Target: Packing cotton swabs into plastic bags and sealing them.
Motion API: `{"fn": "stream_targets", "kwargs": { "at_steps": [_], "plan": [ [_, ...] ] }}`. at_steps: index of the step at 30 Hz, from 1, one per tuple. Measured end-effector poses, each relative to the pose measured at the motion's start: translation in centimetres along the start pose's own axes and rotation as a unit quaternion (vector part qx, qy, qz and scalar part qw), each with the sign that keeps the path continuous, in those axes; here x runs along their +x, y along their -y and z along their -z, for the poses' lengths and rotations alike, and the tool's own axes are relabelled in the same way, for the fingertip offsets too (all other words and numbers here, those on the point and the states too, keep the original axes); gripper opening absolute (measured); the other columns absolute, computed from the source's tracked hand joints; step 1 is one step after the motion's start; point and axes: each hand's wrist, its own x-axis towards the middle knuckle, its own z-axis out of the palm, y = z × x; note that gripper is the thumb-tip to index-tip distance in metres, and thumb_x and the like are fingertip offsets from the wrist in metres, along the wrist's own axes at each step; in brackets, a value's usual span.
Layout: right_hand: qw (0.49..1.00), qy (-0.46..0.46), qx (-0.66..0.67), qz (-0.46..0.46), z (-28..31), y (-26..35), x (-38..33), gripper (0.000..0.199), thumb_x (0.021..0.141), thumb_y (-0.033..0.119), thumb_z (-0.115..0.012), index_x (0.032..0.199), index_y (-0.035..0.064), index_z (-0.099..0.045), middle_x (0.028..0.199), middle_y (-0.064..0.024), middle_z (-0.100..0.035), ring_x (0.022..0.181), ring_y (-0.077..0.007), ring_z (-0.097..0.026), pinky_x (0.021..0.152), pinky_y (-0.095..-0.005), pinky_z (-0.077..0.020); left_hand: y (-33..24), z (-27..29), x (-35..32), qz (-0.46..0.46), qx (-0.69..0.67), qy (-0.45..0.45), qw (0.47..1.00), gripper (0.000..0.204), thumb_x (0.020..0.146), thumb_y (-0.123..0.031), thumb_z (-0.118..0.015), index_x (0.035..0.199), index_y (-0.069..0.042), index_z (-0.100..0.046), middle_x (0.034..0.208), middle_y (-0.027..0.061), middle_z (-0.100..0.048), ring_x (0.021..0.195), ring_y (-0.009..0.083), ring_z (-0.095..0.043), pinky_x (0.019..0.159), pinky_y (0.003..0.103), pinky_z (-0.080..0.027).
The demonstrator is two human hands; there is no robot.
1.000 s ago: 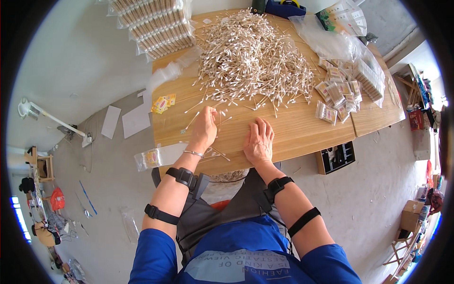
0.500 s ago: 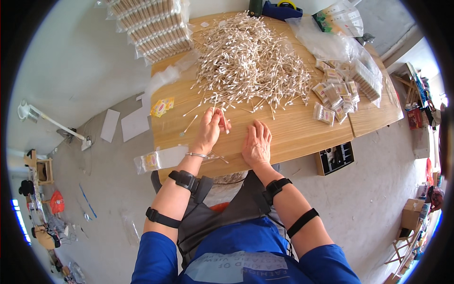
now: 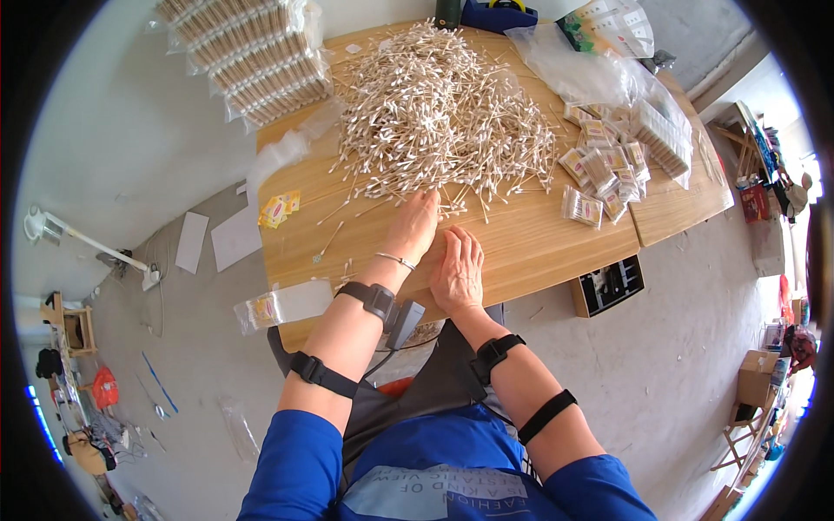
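Observation:
A big heap of cotton swabs (image 3: pixel 443 113) with white tips and pale sticks covers the far middle of the table (image 3: pixel 530 239). My left hand (image 3: pixel 413 227) reaches to the heap's near edge, back turned up and fingertips pointing down among the swabs. Its fingers are mostly hidden, so any swab in them cannot be made out. Close beside it on the right, my right hand (image 3: pixel 458 273) rests palm down on the wood, fingers stretched out, holding nothing. A few loose swabs (image 3: pixel 328 239) lie to the left of my left hand.
Small swab packets (image 3: pixel 604 169) and a clear bag (image 3: pixel 662 139) of packed swabs lie right. Bagged swabs (image 3: pixel 252 65) are stacked far left. Yellow cards (image 3: pixel 278 208) and a card in clear wrap (image 3: pixel 265 308) lie left. A blue tape dispenser (image 3: pixel 499 16) stands behind.
My left hand has moved right and forward to the heap's edge; before, it pinched a few swabs above the table. My right hand stays flat. The whole view has shifted slightly.

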Motion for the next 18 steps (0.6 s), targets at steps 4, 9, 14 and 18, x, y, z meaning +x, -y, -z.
{"fn": "stream_targets", "kwargs": {
  "at_steps": [4,9,14,18],
  "plan": [
    [1.0,-0.022,-0.004,0.011,0.0,0.1,0.0,0.043,0.081,0.005,-0.054,0.124,-0.0008,-0.048,0.131,-0.0193,-0.049,0.126,-0.0383,-0.042,0.107,-0.049,-0.0317,0.3,-0.7,0.3,-0.042,-0.038,-0.044,0.997,0.026,0.085,-0.005,-0.065,0.107,-0.002,-0.053,0.105,0.0173,-0.061,0.101,0.037,-0.059,0.086,0.044,-0.05],
    [1.0,-0.017,-0.013,0.011,0.1,0.0,0.1,0.042,0.082,0.006,-0.054,0.123,-0.0007,-0.049,0.129,-0.0184,-0.05,0.125,-0.038,-0.043,0.107,-0.0488,-0.0322,-0.2,0.2,0.5,-0.014,0.004,0.015,1.0,0.021,0.086,-0.006,-0.064,0.103,0.0,-0.054,0.104,0.0182,-0.062,0.101,0.0373,-0.061,0.085,0.045,-0.05],
    [1.0,-0.019,-0.009,0.013,0.1,0.2,0.1,0.042,0.083,0.006,-0.055,0.124,-0.0006,-0.048,0.129,-0.0183,-0.05,0.124,-0.0378,-0.043,0.107,-0.0486,-0.0324,-0.6,-0.6,0.2,-0.028,0.112,0.034,0.993,0.016,0.09,-0.008,-0.057,0.099,0.005,-0.053,0.1,0.0234,-0.062,0.091,0.0382,-0.065,0.077,0.045,-0.054],
    [1.0,-0.029,0.007,0.009,0.1,0.4,0.0,0.044,0.084,0.007,-0.055,0.127,-0.0003,-0.045,0.13,-0.0188,-0.049,0.124,-0.0385,-0.043,0.107,-0.0486,-0.0321,-0.9,-0.6,-1.1,-0.035,0.172,0.05,0.983,0.017,0.094,-0.009,-0.048,0.095,0.007,-0.051,0.096,0.0272,-0.062,0.085,0.0391,-0.066,0.073,0.046,-0.054]
  ]
}}
